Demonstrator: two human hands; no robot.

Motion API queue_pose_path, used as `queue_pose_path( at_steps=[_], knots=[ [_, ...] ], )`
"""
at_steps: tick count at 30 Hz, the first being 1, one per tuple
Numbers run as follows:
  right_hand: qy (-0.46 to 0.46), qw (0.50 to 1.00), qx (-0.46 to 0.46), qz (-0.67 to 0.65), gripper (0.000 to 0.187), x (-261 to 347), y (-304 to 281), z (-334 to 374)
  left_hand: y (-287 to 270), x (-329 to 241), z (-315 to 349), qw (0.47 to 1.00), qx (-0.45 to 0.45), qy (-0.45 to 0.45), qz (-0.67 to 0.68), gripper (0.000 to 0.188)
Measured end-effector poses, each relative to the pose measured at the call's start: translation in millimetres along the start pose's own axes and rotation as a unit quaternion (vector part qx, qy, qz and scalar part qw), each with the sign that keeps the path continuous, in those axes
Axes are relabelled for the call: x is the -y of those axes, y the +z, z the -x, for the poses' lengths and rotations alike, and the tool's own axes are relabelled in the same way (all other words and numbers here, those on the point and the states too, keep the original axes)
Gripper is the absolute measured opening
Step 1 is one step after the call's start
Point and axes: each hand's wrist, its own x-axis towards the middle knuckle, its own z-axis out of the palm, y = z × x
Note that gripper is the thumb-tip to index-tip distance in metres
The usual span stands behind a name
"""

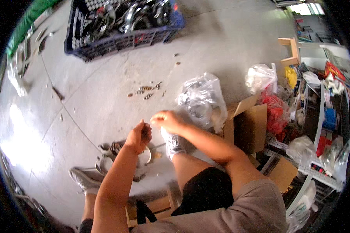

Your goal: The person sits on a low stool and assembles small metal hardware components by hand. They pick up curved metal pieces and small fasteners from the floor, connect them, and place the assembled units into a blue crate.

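Observation:
My left hand [139, 137] is closed, its fingers curled in, above the floor between my feet. Close by on its right, my right hand [168, 121] has its fingers pressed together. What either hand holds, if anything, is too small or hidden to make out. Below the left hand lie curved metal bands [103, 166], partly covered by my left forearm, and a small heap of dark brown parts [115, 148]. Farther off, several small pieces of metal hardware [147, 89] are scattered on the floor. A clear plastic bag [203, 99] with shiny contents sits beyond my right hand.
At the far left stands a dark blue crate [120, 43] full of shiny metal parts. An open cardboard box [251, 128] is right of my right foot. Cluttered metal shelving [322, 112] with bags lines the right side. A wooden frame [290, 52] stands behind.

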Motion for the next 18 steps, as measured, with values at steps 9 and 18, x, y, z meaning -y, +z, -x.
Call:
queue_pose_path(
  at_steps=[9, 18],
  knots=[
    [-0.046, 0.95, -0.142, 0.274, 0.03, -29, -25, -94, 11, -11, 4, 0.997, -0.065, 0.012, -0.047, 0.033],
    [-0.046, 0.903, -0.127, 0.408, 0.03, -15, -16, -123, 6, -18, 4, 0.997, -0.075, 0.019, -0.026, 0.03]
  ],
)
